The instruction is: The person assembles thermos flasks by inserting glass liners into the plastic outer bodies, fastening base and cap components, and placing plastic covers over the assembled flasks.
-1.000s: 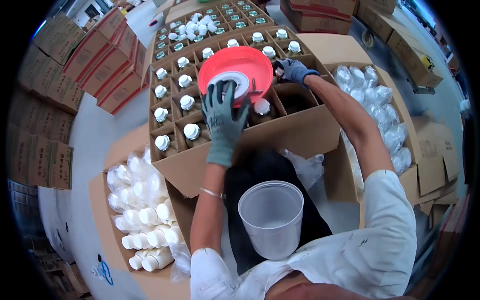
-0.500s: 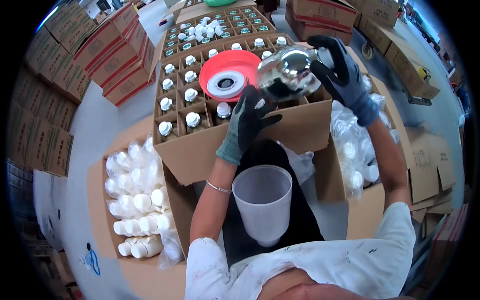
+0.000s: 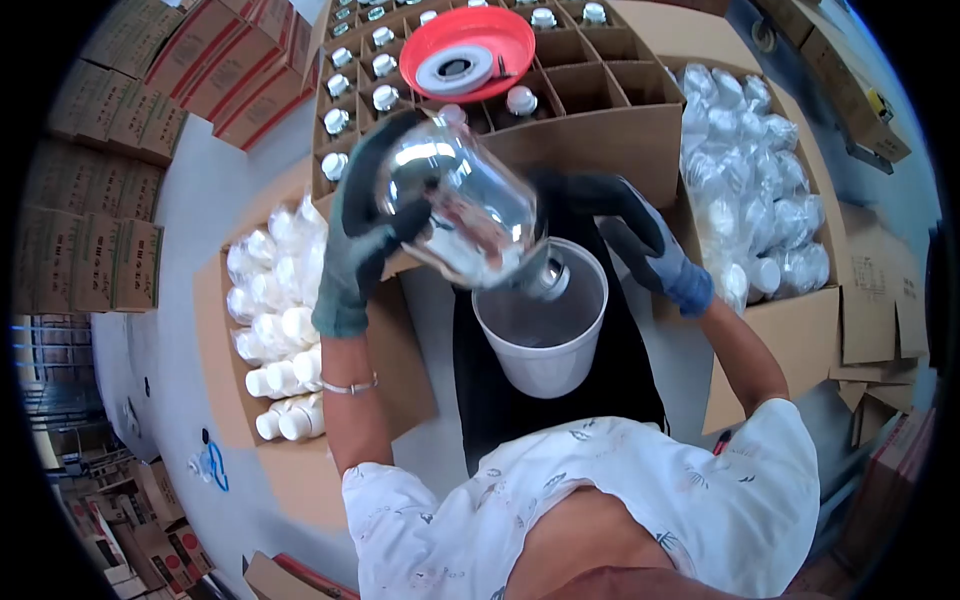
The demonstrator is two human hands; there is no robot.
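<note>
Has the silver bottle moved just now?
Yes: the bottle came from over the right half of the divided box, left and toward its near edge.

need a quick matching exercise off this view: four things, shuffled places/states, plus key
Things:
1. shiny bottle
2. tub
3. red dish
4. bracelet

Places/states:
A. above the divided carton
B. around the left forearm
C. in the left hand, tilted neck-down
D. whitish, open-topped, at the black-clad legs

Pairs: 1-C, 2-D, 3-A, 4-B
</note>
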